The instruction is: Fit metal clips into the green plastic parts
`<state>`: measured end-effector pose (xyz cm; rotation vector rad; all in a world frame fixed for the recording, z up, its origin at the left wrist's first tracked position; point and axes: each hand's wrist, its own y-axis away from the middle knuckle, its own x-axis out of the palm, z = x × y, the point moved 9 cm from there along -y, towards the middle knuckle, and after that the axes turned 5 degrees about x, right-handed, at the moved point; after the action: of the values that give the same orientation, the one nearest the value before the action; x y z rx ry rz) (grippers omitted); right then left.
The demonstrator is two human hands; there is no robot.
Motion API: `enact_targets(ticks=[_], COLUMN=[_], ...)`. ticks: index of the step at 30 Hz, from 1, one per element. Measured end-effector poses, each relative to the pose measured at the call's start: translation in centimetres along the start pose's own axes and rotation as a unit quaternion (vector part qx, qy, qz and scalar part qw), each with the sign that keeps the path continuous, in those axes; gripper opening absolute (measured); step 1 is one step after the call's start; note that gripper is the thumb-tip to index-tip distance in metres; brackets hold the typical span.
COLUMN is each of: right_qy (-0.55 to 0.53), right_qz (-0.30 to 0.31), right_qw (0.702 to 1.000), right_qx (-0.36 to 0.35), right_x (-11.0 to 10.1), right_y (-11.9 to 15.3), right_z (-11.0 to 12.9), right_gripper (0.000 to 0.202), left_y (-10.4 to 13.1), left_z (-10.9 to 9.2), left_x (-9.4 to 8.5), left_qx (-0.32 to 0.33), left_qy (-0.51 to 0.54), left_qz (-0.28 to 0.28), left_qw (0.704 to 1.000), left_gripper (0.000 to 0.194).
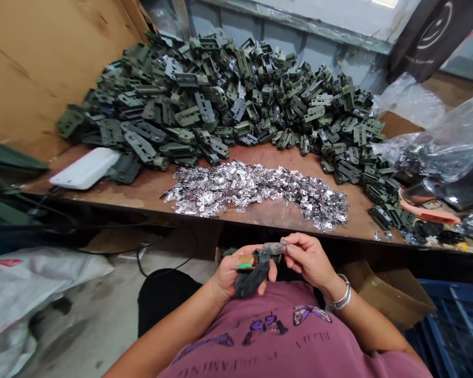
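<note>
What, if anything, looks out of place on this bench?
A few small silvery bits lie near the front of the bench on the right, apart from the main silvery pile, so they look like strays. Nothing else clearly stands out.

Between the curled fingers of the left hand (225, 274) sits a dark grey part (253, 280), the right hand (310, 258) pinches a small shiny piece (284, 242) at its end, and beyond the fingers lie silvery metal pieces (236, 184), then heaped green-grey parts (220, 97).
</note>
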<state>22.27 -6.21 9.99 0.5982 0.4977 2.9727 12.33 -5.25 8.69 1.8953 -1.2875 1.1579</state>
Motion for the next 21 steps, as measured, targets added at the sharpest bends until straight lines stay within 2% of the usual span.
enact_targets(ticks=[3,8,12,15,18,21], right_qy=[-0.028,-0.019,-0.051,-0.016,0.015,0.033], right_qz=[0.003,-0.001,0.003,-0.006,-0.038,-0.048], right_qw=[1.0,0.999,0.998,0.999,0.995,0.993], right_qx=[0.005,-0.036,-0.027,-0.043,-0.088,-0.101], right_x=[0.2,0.4,1.1,1.7,1.6,1.4], right_y=[0.8,2.1,2.6,3.0,3.5,4.1], right_z=[-0.3,-0.2,-0.6,-0.6,0.0,0.0], right_gripper=[0.032,0.026,0.037,0.037,0.032,0.03], left_y=[0.3,0.9,1.5,1.9,2.4,2.7], left_z=[0.3,0.5,0.7,0.9,1.0,1.2], left_x=[0.2,0.8,1.8,2.4,2.5,2.5], left_qx=[0.004,0.012,0.016,0.025,0.034,0.033], left_qy=[0.002,-0.014,-0.01,-0.014,-0.022,-0.035], left_qz=[0.004,0.011,0.02,0.033,0.029,0.022], left_qw=[1.0,1.0,1.0,0.999,0.999,0.999], left_gripper=[0.055,0.051,0.052,0.05,0.05,0.052])
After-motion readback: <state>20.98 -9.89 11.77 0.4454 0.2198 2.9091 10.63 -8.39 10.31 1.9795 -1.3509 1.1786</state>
